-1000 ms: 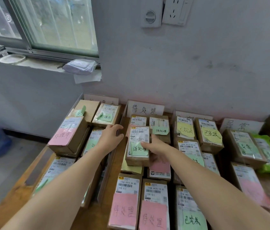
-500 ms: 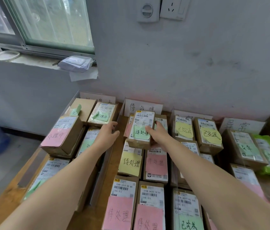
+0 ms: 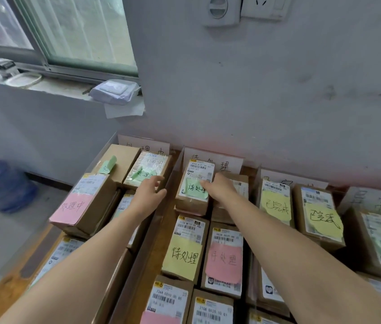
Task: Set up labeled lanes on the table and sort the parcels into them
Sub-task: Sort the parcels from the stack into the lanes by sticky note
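A small brown parcel [image 3: 194,185] bearing a green handwritten note sits at the back of the middle lane, centre of the frame, stacked on another box whose pink edge shows beneath its near side, just in front of the white label card [image 3: 215,161] propped against the wall. The person's right hand [image 3: 221,190] holds it by its right edge, a fingertip pressed on the printed shipping label and the rest of the grip hidden behind the box. The left hand [image 3: 148,195] hangs open and empty over the clear divider [image 3: 161,220] between lanes, fingers relaxed near a green-tagged parcel [image 3: 148,168] in the left lane, though contact there cannot be made out. Lower in the frame lie a yellow-noted parcel [image 3: 186,249] and a pink-noted parcel [image 3: 224,256] of the same lane, and a pink-noted box [image 3: 84,204] tops a pile at left. Placement looks all but done. The risks from here: perched on a second layer, the box may slide forward or tip back into the card if let go before it sits flat; the green note, its edge seemingly curled, may peel off if a finger drags across it; and the left forearm, crossing the divider, may nudge it out of line
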A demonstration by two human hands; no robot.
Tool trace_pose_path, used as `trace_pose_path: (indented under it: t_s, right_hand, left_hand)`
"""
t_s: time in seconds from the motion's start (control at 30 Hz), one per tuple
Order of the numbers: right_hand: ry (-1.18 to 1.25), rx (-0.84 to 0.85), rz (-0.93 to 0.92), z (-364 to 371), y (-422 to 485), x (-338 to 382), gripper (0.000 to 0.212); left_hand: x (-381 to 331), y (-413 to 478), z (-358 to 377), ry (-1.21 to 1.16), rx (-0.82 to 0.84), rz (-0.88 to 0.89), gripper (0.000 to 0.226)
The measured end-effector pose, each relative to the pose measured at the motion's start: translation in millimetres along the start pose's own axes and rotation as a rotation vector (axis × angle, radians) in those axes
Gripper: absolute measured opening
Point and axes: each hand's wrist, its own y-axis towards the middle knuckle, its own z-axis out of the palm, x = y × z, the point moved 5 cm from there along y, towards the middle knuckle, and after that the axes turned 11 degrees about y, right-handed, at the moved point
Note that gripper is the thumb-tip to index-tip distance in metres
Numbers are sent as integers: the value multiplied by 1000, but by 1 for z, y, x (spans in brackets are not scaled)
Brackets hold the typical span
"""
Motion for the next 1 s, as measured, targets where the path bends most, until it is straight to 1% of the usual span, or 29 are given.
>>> trace_pose_path:
  t_s: [0.17,0.27,0.37,0.5,0.6,0.8,0.93,1.0]
  right_hand:
    - [-76,-49,-102,-17,-14,5,29]
    - [-197,-105,-177,-32,-37,11,36]
    - [-354,-183,-222,-49,-63,14,45]
    - [-480,-242,-247,-71,-101,6,47]
    - [-572,-296,-238,-95,-130,-8,46]
    - [-653,-432,-174,-160,-186,-50,42]
    - [-673,-511,-144,-217,-231,-96,47]
    - [-681,-559,-128,-250,-255,-124,46]
  left_hand:
    - [-10,-7,-4,83,7,67,39]
    - [-20,-14,-13,156,-17,133,38]
    - [-35,-24,-18,179,-29,194,38]
    - [-64,-42,-14,235,-24,305,38]
    - [-97,-57,-5,298,-20,397,40]
    - [-183,-96,31,376,-3,611,39]
    - [-254,-132,70,423,18,768,34]
    - [-294,-157,93,456,-7,839,33]
